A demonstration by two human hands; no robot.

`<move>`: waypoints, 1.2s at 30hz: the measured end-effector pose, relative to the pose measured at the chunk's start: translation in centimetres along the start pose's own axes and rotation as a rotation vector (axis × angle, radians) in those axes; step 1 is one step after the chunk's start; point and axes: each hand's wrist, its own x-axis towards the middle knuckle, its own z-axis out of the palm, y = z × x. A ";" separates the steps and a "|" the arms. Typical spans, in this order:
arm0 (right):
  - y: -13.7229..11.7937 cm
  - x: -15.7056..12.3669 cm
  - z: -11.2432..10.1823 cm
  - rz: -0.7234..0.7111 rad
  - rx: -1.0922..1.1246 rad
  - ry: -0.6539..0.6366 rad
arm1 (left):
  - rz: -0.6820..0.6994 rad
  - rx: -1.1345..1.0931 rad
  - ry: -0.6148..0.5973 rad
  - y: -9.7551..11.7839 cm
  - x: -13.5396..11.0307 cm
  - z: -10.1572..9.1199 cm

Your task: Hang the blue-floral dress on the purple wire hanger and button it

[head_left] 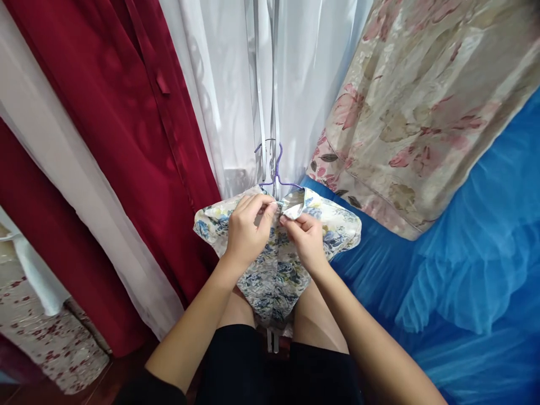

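Observation:
A small floral garment in white, blue and yellow hangs on a purple wire hanger in front of me. My left hand is closed, pinching the fabric at the collar just left of the centre opening. My right hand is closed too, pinching the collar edge on the right side of that opening. The fingertips of both hands almost meet at the neck of the garment, right under the hanger hook. The lower part of the garment drapes down between my knees.
A dark red garment and a white sheer one hang to the left and behind. A beige floral fabric hangs at the upper right, over blue tulle. A patterned cloth lies at the lower left.

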 end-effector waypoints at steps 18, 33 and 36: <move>3.5 -6.6 -0.1 0.300 0.076 -0.044 | -1.203 -0.962 0.790 -15.2 -8.0 -2.0; 8.5 -12.6 -6.9 0.260 0.140 0.567 | -0.799 -1.197 -0.019 0.4 -13.5 3.3; 6.8 -13.2 -5.4 0.373 0.046 0.047 | -0.634 -0.955 -0.228 2.8 -12.8 3.4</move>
